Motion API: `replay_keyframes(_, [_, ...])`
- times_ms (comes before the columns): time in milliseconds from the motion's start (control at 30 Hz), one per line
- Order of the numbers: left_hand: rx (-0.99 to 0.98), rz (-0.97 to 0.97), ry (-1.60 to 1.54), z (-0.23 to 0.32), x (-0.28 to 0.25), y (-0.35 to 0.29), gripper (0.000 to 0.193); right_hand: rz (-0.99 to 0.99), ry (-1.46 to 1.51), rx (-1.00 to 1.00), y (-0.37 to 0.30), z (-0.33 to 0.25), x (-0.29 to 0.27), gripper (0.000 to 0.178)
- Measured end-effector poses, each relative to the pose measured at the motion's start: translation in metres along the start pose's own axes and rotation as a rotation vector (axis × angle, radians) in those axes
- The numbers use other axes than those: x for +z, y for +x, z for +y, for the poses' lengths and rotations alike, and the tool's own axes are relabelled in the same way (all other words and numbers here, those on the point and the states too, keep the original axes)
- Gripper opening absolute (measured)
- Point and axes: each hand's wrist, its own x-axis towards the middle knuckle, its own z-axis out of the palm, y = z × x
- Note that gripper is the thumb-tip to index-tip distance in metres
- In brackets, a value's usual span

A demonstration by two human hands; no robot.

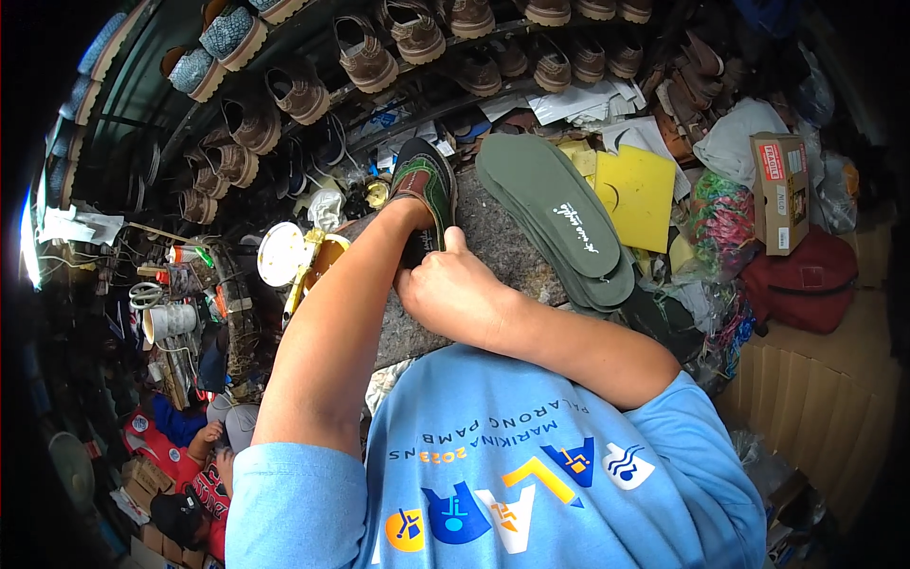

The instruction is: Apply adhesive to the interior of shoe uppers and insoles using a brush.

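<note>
The shoe [440, 192] runs toe-away from me; L hand [409, 211] inside, R hand [449, 286] curled nr heel end; can't tell either's grip.

Left hand [413, 210]: mostly hidden inside shoe [436, 178] | heel: partly behind right hand [457, 292] | top-row shoes [548, 10]: cut by upper edge

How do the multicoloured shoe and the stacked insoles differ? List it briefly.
The shoe mixes green, maroon and black; the insoles are grey-green, lettered white on top. The shoe has a raised, hollow form; the insoles are flat. The shoe is single; the insoles are stacked. Both are elongated and show green.
</note>
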Motion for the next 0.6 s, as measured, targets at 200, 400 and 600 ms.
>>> replay_keyframes(200, [-0.019, -0.021, -0.002, 0.002, -0.003, 0.011, 0.018, 0.013, -0.002, -0.001, -0.002, 0.001, 0.002, 0.003])
replay_keyframes(400, [-0.035, -0.028, -0.001, 0.003, 0.013, -0.002, 0.018, 0.032, -0.006, 0.002, -0.006, -0.005, -0.002, 0.005])
replay_keyframes(600, [0.009, 0.020, -0.054, 0.048, -0.024, -0.090, 0.022, -0.040, -0.037, 0.014, -0.011, 0.003, -0.002, 0.008])
